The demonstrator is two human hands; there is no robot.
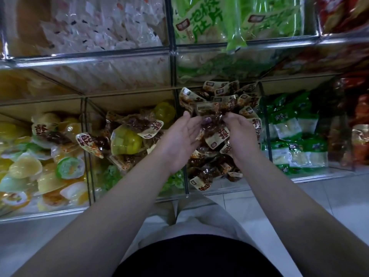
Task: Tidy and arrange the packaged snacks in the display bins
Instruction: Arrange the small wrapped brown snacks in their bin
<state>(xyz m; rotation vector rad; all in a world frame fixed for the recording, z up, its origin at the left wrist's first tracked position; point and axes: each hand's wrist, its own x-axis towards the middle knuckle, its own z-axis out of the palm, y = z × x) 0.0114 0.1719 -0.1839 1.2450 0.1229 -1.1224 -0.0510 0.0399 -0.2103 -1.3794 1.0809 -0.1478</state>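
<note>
Small brown-and-cream snack packets (219,100) fill the clear bin (247,186) straight ahead of me. My left hand (179,140) and my right hand (238,134) face each other above that bin, with a bunch of the brown packets (213,126) held between them. The left palm is turned up with fairly straight fingers under the bunch. The right hand's fingers curl round the packets from the right. More brown packets (131,124) lie mixed with yellow jelly cups (124,140) in the bin to the left.
Far left bin holds yellow and green jelly cups (26,166). Right of the brown packets stands a bin of green-and-white packs (295,136), then red packs (359,126). Upper bins hold white sachets (103,27) and green bags (229,21). Tiled floor (299,206) lies below.
</note>
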